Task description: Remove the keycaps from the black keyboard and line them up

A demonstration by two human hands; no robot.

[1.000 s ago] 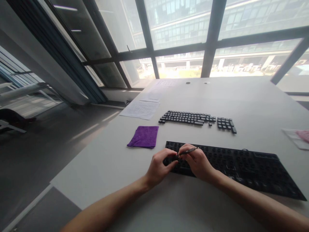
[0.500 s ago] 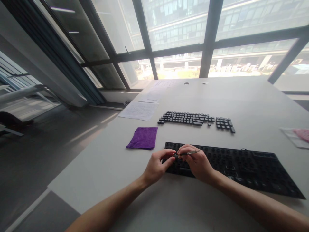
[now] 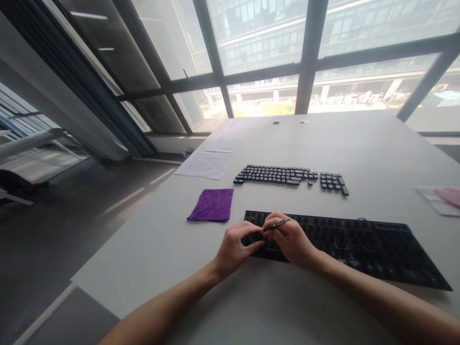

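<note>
A black keyboard (image 3: 381, 249) with most of its keycaps off lies across the desk in front of me. My left hand (image 3: 235, 247) is over its left end, thumb and forefinger apart around a dark gap, the forefinger's tip close to my right fingertips. I cannot make out any small part between them. My right hand (image 3: 287, 239) is closed on a slim pen-like tool (image 3: 278, 224), whose inner end points down toward the left fingertips. What that end touches is hidden by the fingers.
Behind the keyboard, loose keycaps (image 3: 273, 174) lie in keyboard order, with number-pad keycaps (image 3: 332, 182) beside them. A purple cloth (image 3: 212, 205) is left of the keyboard. Paper sheets (image 3: 204, 165) lie farther back. A pink item (image 3: 449, 196) rests at the right edge.
My left thumb and forefinger have spread from a pinch around a small dark piece. The tool in my right hand has tilted, its outer end shifting left and up.
</note>
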